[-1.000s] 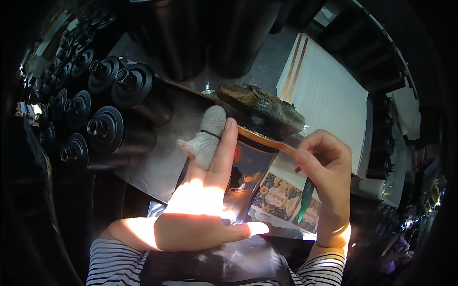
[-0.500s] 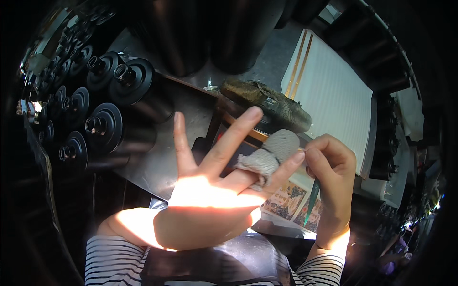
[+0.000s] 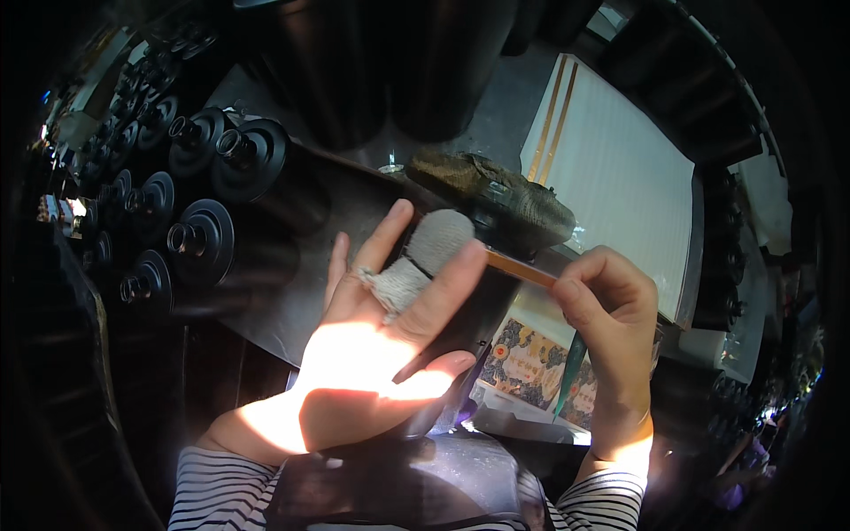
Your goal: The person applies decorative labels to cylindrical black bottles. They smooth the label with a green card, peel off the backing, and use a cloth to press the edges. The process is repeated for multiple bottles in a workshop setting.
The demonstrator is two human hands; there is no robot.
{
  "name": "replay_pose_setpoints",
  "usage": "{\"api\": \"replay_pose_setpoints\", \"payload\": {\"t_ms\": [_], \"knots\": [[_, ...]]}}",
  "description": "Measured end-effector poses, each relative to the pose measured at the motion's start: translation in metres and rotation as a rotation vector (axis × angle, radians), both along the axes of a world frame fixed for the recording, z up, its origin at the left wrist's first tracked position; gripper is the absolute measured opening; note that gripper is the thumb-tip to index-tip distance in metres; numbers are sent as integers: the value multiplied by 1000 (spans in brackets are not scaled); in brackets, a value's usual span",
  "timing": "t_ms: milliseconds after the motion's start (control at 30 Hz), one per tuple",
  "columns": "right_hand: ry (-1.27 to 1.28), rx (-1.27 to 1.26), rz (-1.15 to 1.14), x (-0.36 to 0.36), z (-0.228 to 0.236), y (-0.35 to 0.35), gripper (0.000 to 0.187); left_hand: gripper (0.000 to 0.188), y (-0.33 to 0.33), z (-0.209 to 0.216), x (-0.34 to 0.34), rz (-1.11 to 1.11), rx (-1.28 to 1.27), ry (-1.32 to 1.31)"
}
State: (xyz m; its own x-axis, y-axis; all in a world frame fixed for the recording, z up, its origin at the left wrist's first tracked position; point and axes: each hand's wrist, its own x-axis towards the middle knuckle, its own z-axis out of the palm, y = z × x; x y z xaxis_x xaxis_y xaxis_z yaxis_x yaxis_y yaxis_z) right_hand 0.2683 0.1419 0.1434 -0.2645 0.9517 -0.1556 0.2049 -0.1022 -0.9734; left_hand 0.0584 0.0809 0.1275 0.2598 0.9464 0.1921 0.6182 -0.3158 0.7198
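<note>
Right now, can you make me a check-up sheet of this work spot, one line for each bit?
Surface: grey table, partly hidden.
Job's things: orange strip, running from the right hand to the left index finger.
Clutter: white sheet, patterned cards, brown bundle.
Left fingers: spread, grey cover on the middle one.
Right fingers: pinching the orange strip; green tool hangs below, its grip hidden.
Cables: nothing seen.
Surroundings: black canisters at left.
</note>
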Motion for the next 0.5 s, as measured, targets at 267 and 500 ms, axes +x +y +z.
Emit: {"api": "replay_pose_setpoints", "payload": {"t_ms": [267,500], "knots": [[31,-2,-34,2,0,-3,20,47,8,21,27,-86,276,401],[25,-5,-1,-7,1,-3,12,114,-8,-4,14,146,-160,-31]]}}
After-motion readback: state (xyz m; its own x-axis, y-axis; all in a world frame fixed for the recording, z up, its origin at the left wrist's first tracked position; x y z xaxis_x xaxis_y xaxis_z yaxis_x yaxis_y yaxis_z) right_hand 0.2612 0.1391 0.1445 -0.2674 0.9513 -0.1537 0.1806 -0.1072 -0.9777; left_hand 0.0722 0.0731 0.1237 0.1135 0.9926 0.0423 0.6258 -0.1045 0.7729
